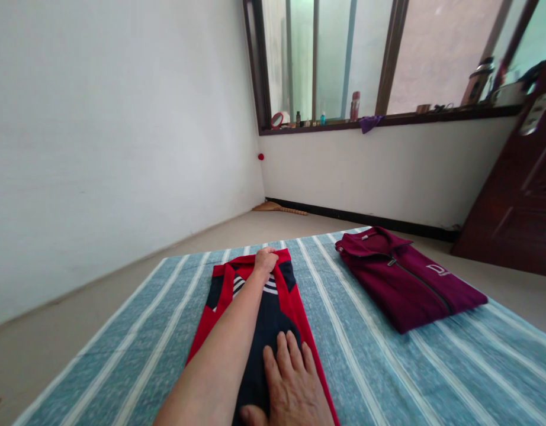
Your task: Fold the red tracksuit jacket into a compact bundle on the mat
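Note:
A red and navy garment [266, 319] with white curved stripes lies folded lengthwise on a blue cloth with white stripes. My left hand [266, 260] reaches to its far end, fingers curled closed on the fabric by the upper edge; the fingertips are partly hidden. Flat on the navy middle, close to me, rests my right hand [293, 378], open with its fingers spread a little. My left forearm covers part of the garment's left side. Off to the right, a maroon zip jacket [401, 278] is neatly folded, collar at the far end, touched by neither hand.
The striped cloth [135, 337] covers a flat surface whose far edge drops to a pale floor. A broom [279, 208] lies in the room's corner. Bottles and small items stand along the windowsill [326, 125]. At the right is a dark red door [517, 195].

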`<state>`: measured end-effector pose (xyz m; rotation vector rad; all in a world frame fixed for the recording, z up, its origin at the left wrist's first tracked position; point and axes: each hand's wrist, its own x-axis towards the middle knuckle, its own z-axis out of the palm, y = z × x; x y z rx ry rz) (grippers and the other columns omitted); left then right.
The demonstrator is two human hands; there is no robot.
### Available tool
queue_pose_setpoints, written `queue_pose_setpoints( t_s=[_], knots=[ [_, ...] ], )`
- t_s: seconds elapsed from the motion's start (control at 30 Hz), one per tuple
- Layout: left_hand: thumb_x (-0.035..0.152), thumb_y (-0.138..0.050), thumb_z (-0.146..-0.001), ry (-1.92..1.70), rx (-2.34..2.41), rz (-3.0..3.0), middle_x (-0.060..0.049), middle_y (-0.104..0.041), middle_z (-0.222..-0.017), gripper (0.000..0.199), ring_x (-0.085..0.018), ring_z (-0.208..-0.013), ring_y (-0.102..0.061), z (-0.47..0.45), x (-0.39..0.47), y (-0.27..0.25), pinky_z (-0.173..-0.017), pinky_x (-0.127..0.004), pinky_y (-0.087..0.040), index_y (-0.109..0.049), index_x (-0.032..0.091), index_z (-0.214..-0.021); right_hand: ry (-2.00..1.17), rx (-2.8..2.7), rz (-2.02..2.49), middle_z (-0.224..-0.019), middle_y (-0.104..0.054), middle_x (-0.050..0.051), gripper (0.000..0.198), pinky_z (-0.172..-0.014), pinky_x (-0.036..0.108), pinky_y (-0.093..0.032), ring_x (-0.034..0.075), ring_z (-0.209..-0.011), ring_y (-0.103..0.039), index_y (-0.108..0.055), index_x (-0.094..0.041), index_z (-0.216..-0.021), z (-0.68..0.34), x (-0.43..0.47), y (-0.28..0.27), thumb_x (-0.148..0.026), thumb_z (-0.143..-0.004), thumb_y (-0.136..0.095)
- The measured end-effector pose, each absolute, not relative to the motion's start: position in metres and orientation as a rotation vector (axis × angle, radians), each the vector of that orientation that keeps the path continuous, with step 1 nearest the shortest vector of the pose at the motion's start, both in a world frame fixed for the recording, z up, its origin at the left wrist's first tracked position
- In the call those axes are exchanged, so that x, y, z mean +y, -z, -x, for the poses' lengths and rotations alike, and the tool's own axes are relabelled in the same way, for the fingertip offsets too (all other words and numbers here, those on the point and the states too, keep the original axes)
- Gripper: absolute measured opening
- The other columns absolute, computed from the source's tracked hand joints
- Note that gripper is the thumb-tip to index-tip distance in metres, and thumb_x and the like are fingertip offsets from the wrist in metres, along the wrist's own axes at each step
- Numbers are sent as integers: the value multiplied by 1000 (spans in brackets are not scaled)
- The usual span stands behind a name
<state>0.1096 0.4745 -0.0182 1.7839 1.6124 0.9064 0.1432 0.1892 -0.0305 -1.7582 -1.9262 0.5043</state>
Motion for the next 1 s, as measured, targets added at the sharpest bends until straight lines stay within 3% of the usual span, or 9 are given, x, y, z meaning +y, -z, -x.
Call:
queue_pose_setpoints(
  t_s=[1.0],
  knots=[
    [34,-57,-90,-1031,1326,-1628,-7,-62,-106,30,-17,-86,-63,-132,501,29,-73,-35,-55,-57,15,-113,-636,-1960,1745,-149,-22,18,75,-113,52,-17,34,-139,-17,-39,-14,-141,-148,191,19,-64,-86,-45]
  ],
)
